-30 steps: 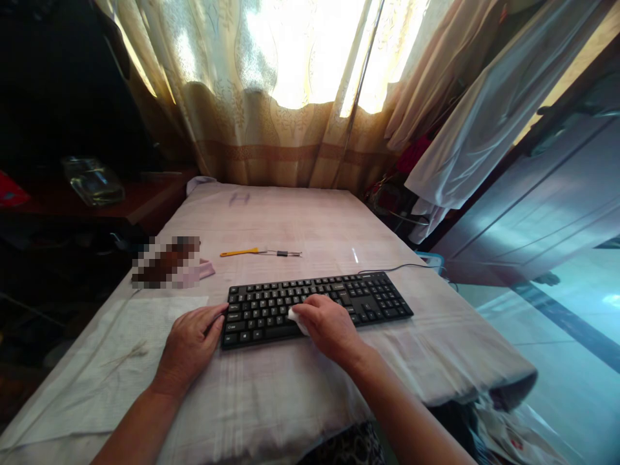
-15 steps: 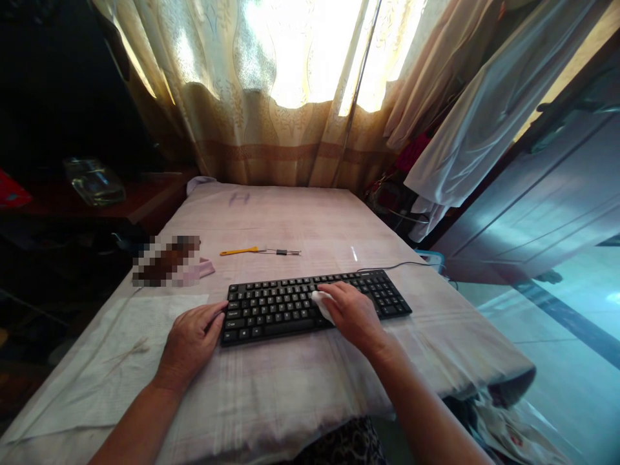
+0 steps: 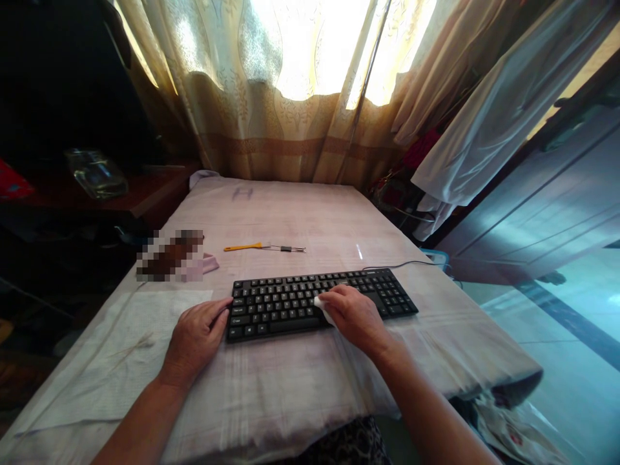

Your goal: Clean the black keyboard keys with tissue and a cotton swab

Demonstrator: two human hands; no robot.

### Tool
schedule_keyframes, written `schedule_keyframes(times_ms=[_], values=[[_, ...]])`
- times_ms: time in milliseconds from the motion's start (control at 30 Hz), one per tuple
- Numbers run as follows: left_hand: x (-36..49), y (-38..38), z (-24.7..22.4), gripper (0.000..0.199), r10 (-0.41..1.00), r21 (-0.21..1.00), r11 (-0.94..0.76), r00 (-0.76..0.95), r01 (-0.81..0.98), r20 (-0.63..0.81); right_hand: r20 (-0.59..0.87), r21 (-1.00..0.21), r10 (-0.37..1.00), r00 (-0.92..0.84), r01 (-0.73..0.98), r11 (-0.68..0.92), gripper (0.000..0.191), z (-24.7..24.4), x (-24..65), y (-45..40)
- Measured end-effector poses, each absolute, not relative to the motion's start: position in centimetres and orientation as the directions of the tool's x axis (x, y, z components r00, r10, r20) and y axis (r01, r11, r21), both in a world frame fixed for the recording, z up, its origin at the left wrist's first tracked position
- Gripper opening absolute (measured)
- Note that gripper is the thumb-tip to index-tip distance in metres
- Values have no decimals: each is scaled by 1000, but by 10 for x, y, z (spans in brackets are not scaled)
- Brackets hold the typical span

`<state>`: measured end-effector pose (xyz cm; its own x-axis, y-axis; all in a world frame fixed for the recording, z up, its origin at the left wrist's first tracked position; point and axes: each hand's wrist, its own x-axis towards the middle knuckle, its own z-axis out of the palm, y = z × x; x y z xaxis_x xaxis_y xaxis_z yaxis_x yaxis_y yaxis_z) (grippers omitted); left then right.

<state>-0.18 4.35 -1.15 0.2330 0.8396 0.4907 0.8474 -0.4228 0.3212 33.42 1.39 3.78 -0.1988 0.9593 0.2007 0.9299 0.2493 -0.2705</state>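
A black keyboard [image 3: 276, 309] lies flat on the cloth-covered table, its long side across my view. At its left end, my left hand [image 3: 194, 337] grips the edge with thumb and fingers. My right hand [image 3: 356, 321] is over the keys right of the middle, fingers closed on a small white wipe [image 3: 325, 311] that presses on the keys. Part of the wipe is hidden under the palm. Behind the keyboard lies a yellow-handled tool [image 3: 242, 247], its thin wire end beside a small grey piece [image 3: 290, 249].
On the left, thin sticks like cotton swabs [image 3: 138, 347] lie on a white paper towel [image 3: 92, 387]. Behind them are a pink cloth [image 3: 210, 263] and a blurred-out brown thing [image 3: 169, 256]. The keyboard's cable [image 3: 402, 264] runs off the right table edge. A glass jar [image 3: 97, 174] stands far left.
My right hand's fingers are drawn in more closely around the wipe, still over the keys. My left hand stays at the keyboard's left end. The whole view has shifted slightly.
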Motion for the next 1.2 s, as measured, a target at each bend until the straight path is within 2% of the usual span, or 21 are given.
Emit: schedule_keyframes(times_ms=[133,300,500,567,700,833,933,1033,1200], values=[[-1,43,-11,40,844,340,-421,226,841,487,230,-309,945,-234,903,299,25,45,307,19],[0,41,-8,38,867,364,-393,207,845,454,175,-319,934,-310,880,352,19,47,282,21],[1,40,-8,37,872,364,-385,204,848,446,212,-320,945,-247,897,306,20,41,311,14],[1,40,-6,36,871,365,-383,199,849,450,277,-367,937,-210,878,306,17,37,316,13],[5,32,6,33,818,314,-411,194,856,541,432,-570,901,-43,762,309,7,28,306,12],[24,17,20,26,750,290,-525,274,800,601,540,-664,842,-7,611,431,3,21,284,3],[45,8,25,31,761,374,-585,327,720,560,572,-707,820,-27,490,510,6,23,270,-4],[61,5,27,41,816,522,-561,322,643,480,501,-812,865,-18,335,478,3,26,261,-9],[74,4,35,33,895,770,-444,264,459,359,397,-906,918,-13,152,394,4,27,252,-10]])
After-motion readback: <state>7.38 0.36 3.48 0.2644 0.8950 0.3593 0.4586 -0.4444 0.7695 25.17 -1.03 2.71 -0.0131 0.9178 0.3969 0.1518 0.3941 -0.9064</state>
